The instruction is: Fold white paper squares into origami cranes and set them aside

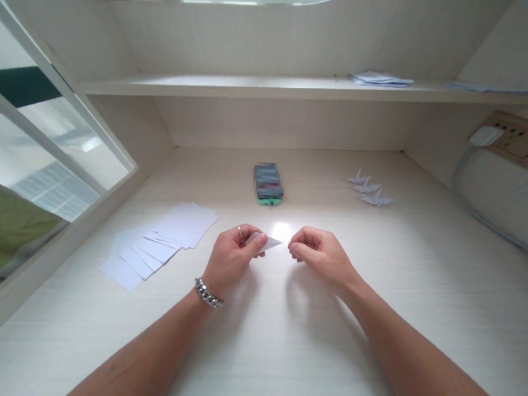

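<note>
My left hand point(234, 254) pinches a small folded piece of white paper point(267, 243) just above the pale wooden desk point(278, 347); a ring and a metal chain bracelet show on that hand and wrist. My right hand point(317, 252) hovers a few centimetres to the right of the paper's pointed tip, its fingers curled together with nothing visible in them. A fanned spread of several white paper slips point(160, 244) lies to the left of my left hand.
A phone point(268, 184) lies flat further back on the desk. Three folded white paper figures point(370, 189) sit at the back right. A shelf point(301, 87) above carries more paper point(380, 79). A wall socket with a plug and cable point(486, 137) is on the right wall; a window is on the left.
</note>
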